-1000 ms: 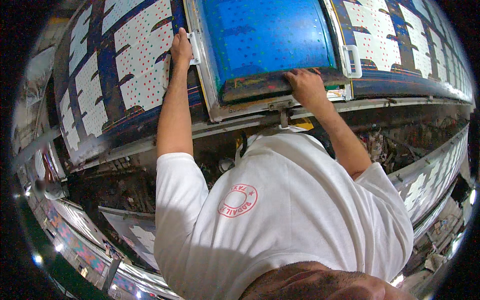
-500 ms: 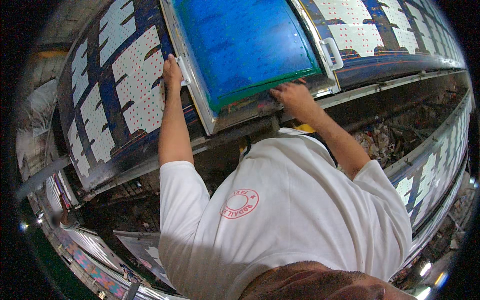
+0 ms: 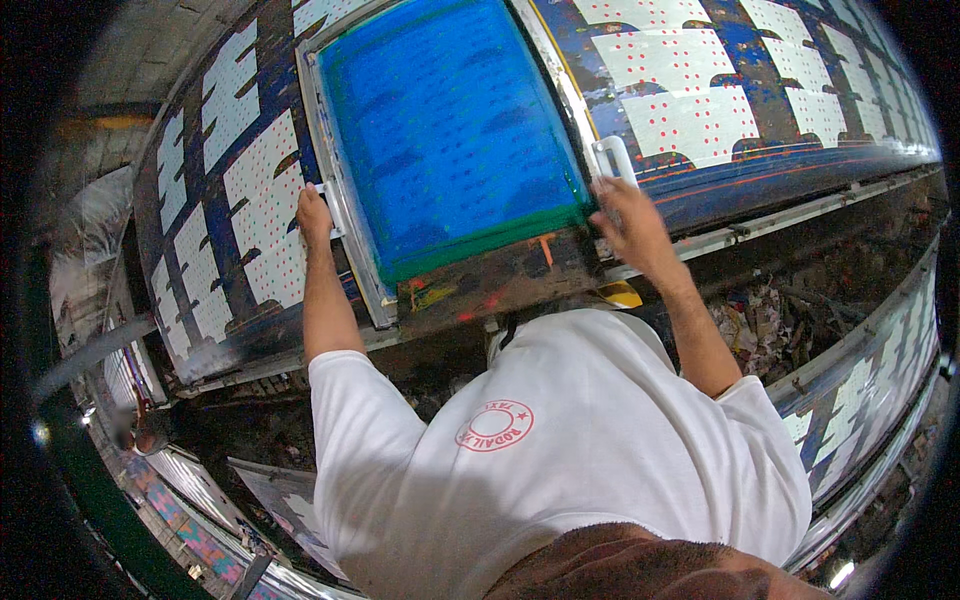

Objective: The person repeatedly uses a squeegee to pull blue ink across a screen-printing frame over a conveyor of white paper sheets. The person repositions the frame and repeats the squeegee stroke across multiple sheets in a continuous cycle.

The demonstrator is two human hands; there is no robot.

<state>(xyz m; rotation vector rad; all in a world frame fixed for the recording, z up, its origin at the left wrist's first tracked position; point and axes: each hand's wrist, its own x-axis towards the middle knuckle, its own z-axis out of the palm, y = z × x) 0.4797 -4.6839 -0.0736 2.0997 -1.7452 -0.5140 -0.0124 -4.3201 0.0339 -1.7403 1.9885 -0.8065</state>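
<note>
A screen-printing frame (image 3: pixel 385 298) with a blue mesh (image 3: pixel 450 130) and a green band along its near edge lies on a long printing table (image 3: pixel 690 190). My left hand (image 3: pixel 314 212) is closed on the white handle (image 3: pixel 336 216) at its left side. My right hand (image 3: pixel 632 228), slightly blurred, has its fingers apart beside the lower right of the frame, just below the right white handle (image 3: pixel 616 160). A dark, paint-stained bar (image 3: pixel 480 282) spans the frame's near end below the green band.
White cut pieces with coloured dots (image 3: pixel 675 120) lie in rows on both sides of the frame. A metal rail (image 3: pixel 718 223) runs along the near edge, with crumpled scraps (image 3: pixel 760 325) below it. Another printing table with white pieces (image 3: pixel 850 405) stands at the lower right.
My right hand has left the dark bar at the frame's near end and moved rightward toward the right handle. My left hand stays on its handle. The view has shifted.
</note>
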